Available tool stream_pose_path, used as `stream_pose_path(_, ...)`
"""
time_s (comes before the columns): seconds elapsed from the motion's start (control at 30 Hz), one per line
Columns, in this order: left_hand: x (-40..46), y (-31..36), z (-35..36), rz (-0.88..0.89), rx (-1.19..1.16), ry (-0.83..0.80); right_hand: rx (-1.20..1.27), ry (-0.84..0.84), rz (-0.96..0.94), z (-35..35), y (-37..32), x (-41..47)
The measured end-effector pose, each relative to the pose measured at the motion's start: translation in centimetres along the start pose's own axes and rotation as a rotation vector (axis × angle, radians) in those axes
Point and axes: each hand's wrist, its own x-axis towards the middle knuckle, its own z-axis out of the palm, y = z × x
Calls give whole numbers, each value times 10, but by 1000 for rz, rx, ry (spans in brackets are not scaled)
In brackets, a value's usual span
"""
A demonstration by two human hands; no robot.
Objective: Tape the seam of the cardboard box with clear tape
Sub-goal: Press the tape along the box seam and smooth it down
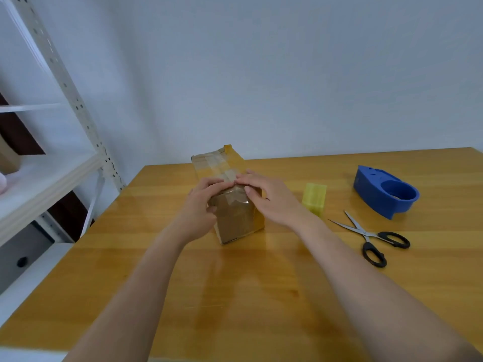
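Observation:
A small brown cardboard box (234,220) stands on the wooden table (235,296), with a strip of clear tape (217,165) running along its top seam and folding down over its near end. My left hand (201,202) presses on the box's near top edge and left side. My right hand (269,194) lies flat on the top right edge, fingertips meeting the left hand's on the tape. The near part of the seam is hidden under my fingers.
A yellowish roll of clear tape (315,197) stands right of the box. Black-handled scissors (371,237) lie open farther right, and a blue tape dispenser (384,190) sits behind them. A white metal shelf (52,163) stands left of the table.

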Motion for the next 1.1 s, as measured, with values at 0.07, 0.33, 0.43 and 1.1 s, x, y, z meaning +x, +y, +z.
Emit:
stream_pose_path(0.07,1,3,-3,-22,-53,-23,37,-12,13,-4,4,2)
stream_pose_path(0.33,11,22,0,-174,-320,129,53,35,-3,-5,8,9)
stream_pose_path(0.43,14,21,2,-180,-328,182,73,53,-7,-5,7,13)
stream_pose_path(1.1,18,16,-3,-108,-256,142,3,97,-43,-4,12,22)
